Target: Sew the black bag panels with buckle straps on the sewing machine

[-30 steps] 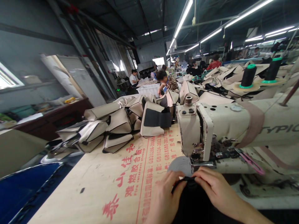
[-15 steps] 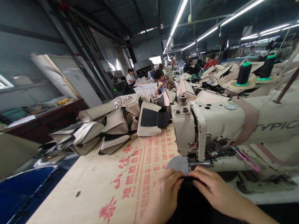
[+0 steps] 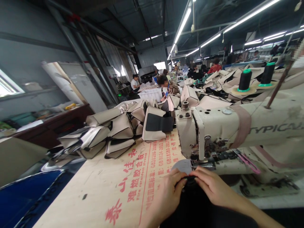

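My left hand [image 3: 169, 193] and my right hand [image 3: 211, 185] pinch the top edge of a black piece of material [image 3: 190, 180] between thumbs and fingers, a short gap between them. Below the hands everything is dark, so the piece's lower part cannot be told from the black cloth there. Both hands are just in front of the sewing machine [image 3: 213, 126], close to its needle area and a round grey plate [image 3: 182, 166]. The fingertips partly hide the held edge.
A plywood tabletop [image 3: 95, 190] with red print lies to the left. Beige bag pieces [image 3: 118, 126] with black edging are heaped at its far side. Black thread spools [image 3: 245, 80] stand behind the machine. A blue-lined bin [image 3: 28, 193] is at lower left. Several people work farther back.
Both hands keep hold of the black edge, and their fingertips have come slightly closer together. The whole view has shifted a little.
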The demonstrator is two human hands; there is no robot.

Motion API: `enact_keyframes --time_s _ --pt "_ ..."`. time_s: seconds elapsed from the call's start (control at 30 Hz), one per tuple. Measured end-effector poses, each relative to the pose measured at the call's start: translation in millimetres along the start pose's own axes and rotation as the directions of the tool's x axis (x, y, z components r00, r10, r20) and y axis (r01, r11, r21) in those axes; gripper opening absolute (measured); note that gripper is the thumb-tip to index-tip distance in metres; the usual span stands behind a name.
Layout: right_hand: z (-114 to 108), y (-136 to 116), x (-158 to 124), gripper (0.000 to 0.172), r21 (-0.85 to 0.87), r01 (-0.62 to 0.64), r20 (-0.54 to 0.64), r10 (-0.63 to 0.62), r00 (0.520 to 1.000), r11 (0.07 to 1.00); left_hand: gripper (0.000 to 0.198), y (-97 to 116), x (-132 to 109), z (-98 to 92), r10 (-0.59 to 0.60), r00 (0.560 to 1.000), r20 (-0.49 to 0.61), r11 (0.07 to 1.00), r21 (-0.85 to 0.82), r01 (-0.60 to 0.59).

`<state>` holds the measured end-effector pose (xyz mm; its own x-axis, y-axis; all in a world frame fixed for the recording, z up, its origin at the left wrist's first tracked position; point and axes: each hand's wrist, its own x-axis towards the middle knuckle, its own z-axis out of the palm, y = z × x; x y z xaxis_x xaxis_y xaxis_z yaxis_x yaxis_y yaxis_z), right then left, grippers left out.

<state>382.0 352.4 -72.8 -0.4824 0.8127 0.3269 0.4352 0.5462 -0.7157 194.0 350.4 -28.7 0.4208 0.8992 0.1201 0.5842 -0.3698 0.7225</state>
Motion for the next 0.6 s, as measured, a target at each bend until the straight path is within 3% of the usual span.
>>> enact_keyframes --time_s 0.17,0.33,0.47,0.6 --pt "4.4 3.8 -3.0 0.029 -0.018 0.016 -0.035 -0.016 0.999 1.0 0.029 9.6 0.6 -2.7 0.051 0.998 0.03 0.998 -0.038 -0.05" --pt "6.7 6.4 -4.2 0.027 -0.056 0.055 -0.084 -0.059 0.995 0.997 0.027 5.3 4.0 -2.3 0.044 0.998 0.047 0.997 -0.073 -0.041" --pt "8.0 10.6 -6.1 0.025 -0.067 0.043 -0.08 -0.048 0.996 0.997 0.02 -4.0 -6.0 -4.2 -0.088 0.996 0.025 0.991 -0.097 0.09" --pt "8.3 12.6 -6.6 0.026 -0.034 0.01 -0.069 -0.012 0.998 0.999 0.031 -16.6 -25.8 0.0 -0.209 0.972 0.103 0.953 -0.203 0.226"
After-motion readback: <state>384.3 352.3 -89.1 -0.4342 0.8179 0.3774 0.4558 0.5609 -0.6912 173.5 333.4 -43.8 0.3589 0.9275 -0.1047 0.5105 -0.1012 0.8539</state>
